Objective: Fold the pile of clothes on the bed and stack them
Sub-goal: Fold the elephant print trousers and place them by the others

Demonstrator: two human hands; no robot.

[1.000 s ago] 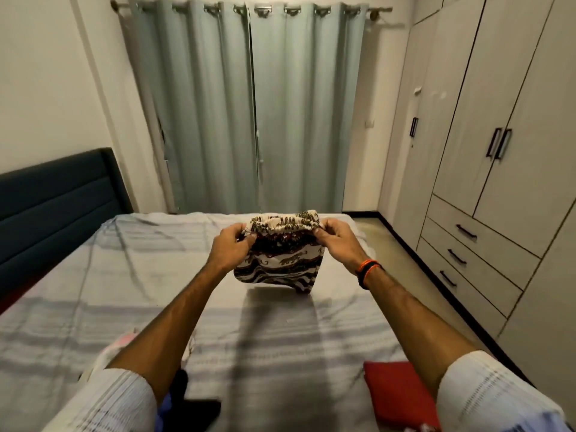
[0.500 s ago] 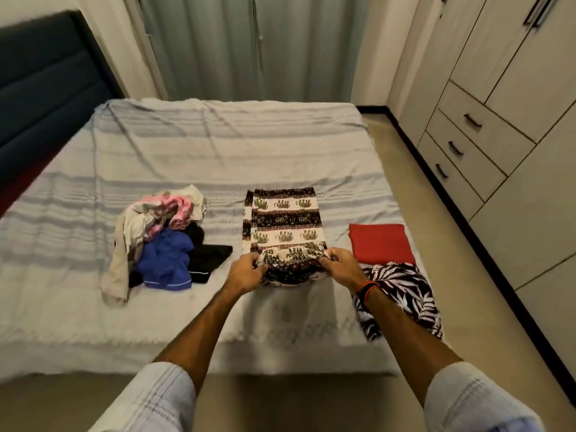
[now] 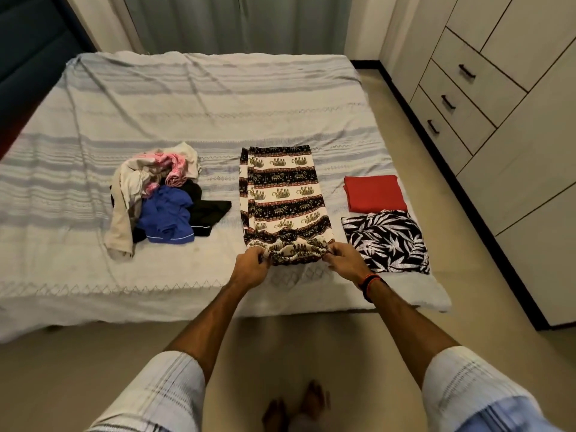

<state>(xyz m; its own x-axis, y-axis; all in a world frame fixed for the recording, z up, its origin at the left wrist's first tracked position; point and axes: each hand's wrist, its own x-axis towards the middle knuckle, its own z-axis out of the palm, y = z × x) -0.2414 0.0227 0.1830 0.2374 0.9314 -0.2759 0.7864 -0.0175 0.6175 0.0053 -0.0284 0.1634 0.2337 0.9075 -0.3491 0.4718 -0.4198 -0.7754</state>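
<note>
Nearest, the left hand [image 3: 252,267] and right hand [image 3: 343,260] each pinch a corner of the near hem of the elephant-print garment [image 3: 282,201], which lies flat lengthwise on the bed [image 3: 202,98]. The folding step seems underway; next, carry that hem toward the far edge. 2 folded pieces lie right, the unfolded pile [image 3: 159,194] left.

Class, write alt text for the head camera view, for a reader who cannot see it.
A person's left hand and right hand grip the near end of elephant-print trousers laid lengthwise on a striped bed. An unfolded clothes pile lies to the left; a folded red garment and a folded leaf-print garment lie to the right.
</note>
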